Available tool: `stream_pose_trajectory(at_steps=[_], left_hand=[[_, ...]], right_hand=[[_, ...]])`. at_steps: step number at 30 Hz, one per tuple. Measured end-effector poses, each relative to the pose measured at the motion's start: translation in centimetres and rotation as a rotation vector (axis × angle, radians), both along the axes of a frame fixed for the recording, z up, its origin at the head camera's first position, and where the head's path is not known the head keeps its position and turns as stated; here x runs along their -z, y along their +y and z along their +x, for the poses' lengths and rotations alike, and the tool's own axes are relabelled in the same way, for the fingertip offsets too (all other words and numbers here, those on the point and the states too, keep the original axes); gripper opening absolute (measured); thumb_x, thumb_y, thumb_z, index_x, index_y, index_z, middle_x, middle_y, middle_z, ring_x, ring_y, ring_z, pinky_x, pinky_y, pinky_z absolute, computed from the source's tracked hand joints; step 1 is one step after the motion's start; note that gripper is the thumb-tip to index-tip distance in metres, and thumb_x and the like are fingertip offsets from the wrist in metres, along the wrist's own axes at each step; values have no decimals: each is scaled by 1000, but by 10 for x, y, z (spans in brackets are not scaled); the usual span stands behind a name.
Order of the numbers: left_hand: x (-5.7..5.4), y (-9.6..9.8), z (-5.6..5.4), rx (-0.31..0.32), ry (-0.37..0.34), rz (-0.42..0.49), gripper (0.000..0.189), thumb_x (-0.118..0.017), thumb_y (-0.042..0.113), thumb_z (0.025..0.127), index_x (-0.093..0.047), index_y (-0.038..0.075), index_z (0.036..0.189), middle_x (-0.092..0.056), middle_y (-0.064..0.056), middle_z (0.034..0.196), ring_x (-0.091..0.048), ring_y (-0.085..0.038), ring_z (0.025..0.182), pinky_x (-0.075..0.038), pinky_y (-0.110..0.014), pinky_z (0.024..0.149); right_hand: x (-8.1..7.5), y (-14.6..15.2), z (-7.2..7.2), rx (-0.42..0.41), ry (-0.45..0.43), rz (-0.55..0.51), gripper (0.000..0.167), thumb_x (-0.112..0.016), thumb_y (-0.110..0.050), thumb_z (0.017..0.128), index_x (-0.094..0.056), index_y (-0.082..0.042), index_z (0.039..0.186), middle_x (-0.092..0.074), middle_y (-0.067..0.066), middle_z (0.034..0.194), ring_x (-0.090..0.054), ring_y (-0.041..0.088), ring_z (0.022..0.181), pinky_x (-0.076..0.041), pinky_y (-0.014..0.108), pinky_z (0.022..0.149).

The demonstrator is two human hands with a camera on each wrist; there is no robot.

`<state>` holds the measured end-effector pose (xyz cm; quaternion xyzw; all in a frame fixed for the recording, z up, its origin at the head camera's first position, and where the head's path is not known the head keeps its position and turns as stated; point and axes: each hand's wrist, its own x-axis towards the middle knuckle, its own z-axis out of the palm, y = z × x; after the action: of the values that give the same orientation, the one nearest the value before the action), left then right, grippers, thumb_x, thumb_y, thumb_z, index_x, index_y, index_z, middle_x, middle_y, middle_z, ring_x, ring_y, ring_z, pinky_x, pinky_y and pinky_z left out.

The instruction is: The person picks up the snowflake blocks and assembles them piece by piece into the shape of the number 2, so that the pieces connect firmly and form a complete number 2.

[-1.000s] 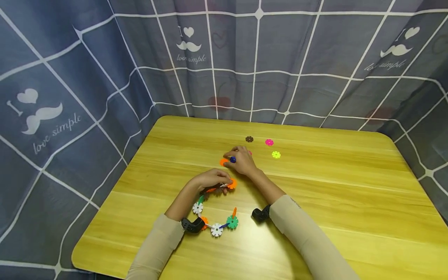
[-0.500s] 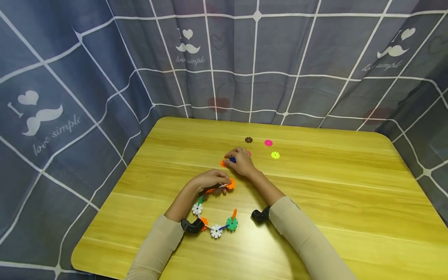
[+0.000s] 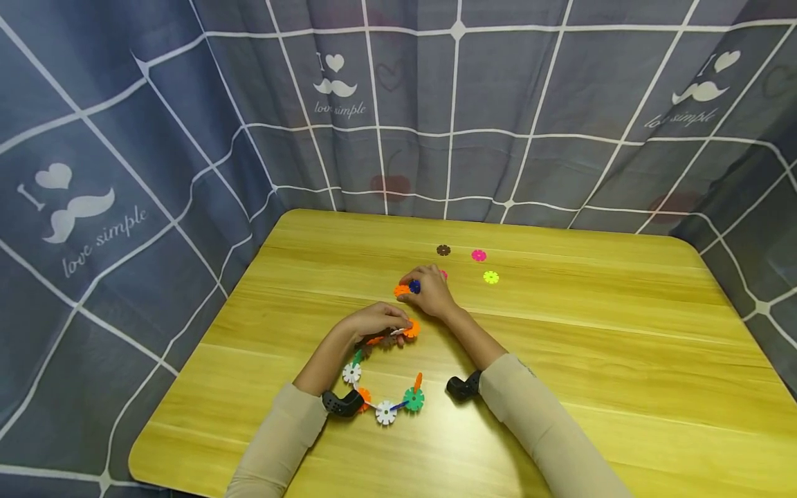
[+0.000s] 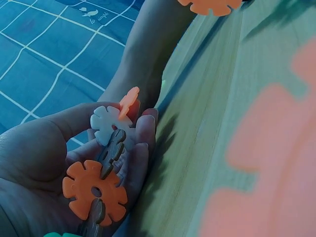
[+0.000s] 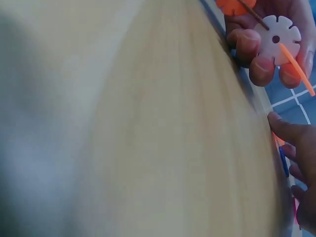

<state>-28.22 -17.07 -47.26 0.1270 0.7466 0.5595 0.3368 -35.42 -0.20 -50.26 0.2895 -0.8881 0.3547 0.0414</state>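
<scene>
My left hand rests on the wooden table and grips one end of a curved chain of plastic snowflake discs. In the left wrist view its fingers curl round an orange disc, a brown one and a white disc. Just beyond it, my right hand pinches a blue disc at its fingertips, right beside a loose orange disc on the table. The right wrist view shows the left hand's white disc and my right fingertips.
Loose discs lie past my right hand: brown, pink, yellow-green, and another pink one half hidden behind the hand. A grey checked curtain surrounds the table on three sides.
The right hand has shifted very slightly with the blue disc beside the orange one. The left hand and the chain have stayed put.
</scene>
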Motion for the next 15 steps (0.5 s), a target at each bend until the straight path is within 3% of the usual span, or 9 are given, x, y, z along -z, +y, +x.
stream_pose_trajectory(at_steps=[4, 7, 11, 15], left_hand=[[0, 1, 0, -10, -4, 1, 21, -52, 18, 95, -64, 1, 90, -64, -7, 76, -63, -18, 71, -47, -26, 63], [0, 2, 1, -15, -12, 5, 22, -52, 19, 95, -64, 1, 92, -64, -8, 77, -63, -19, 72, -48, -27, 63], [1, 2, 1, -21, -33, 26, 22, -53, 18, 95, -64, 0, 95, -64, -8, 79, -63, -19, 72, -48, -27, 62], [-1, 2, 1, -35, -56, 45, 22, -53, 15, 95, -64, -3, 98, -64, -10, 80, -63, -19, 72, -48, -27, 62]], right_hand=[[3, 4, 3, 5, 115, -43, 33, -78, -32, 74, -70, -12, 99, -66, 2, 104, -45, 18, 90, -32, 39, 84], [3, 12, 7, 5, 158, -141, 35, -78, -31, 74, -69, -10, 101, -68, 2, 98, -51, 17, 89, -35, 38, 85], [2, 29, 18, 3, 5, -402, 33, -77, -17, 76, -65, -6, 105, -68, 7, 92, -60, 16, 80, -49, 30, 78], [1, 49, 37, -25, -210, -626, 33, -71, -5, 79, -59, 1, 110, -67, 17, 88, -64, 29, 73, -54, 33, 65]])
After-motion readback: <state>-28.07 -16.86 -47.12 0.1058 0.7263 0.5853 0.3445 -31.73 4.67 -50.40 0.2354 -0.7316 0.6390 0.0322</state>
